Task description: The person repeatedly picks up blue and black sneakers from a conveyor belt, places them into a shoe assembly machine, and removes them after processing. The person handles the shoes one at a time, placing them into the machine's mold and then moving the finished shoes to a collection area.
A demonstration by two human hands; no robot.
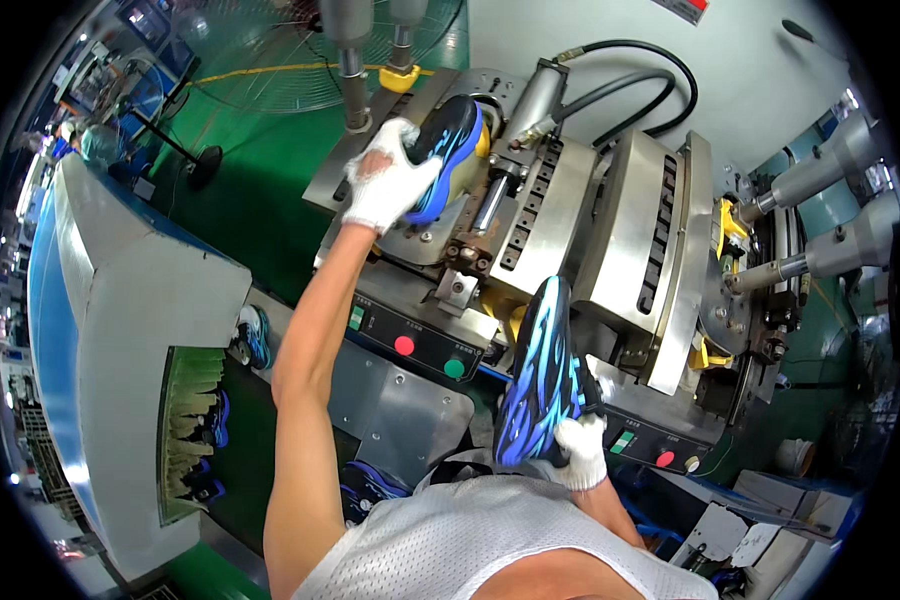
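A white knit glove with a worn patch on its back covers my left hand (pixel 390 183). Its fingers close on the near side of a black and blue shoe (pixel 452 155) set in the machine's left station, beside a yellow pad. In front of my body, my right hand (pixel 582 448), also gloved, grips one end of a second shoe (pixel 540 375). That shoe is held up with its black, blue and light-blue patterned sole facing me. Some of my right fingers are hidden behind it.
The steel press machine (pixel 542 215) has a red button (pixel 403 345) and a green button (pixel 454 368) on its front. Thick cylinders (pixel 830 165) stand at right. On the left, a white conveyor housing (pixel 135 320) has a bristled opening with shoes inside. Black hoses (pixel 670 80) curve behind.
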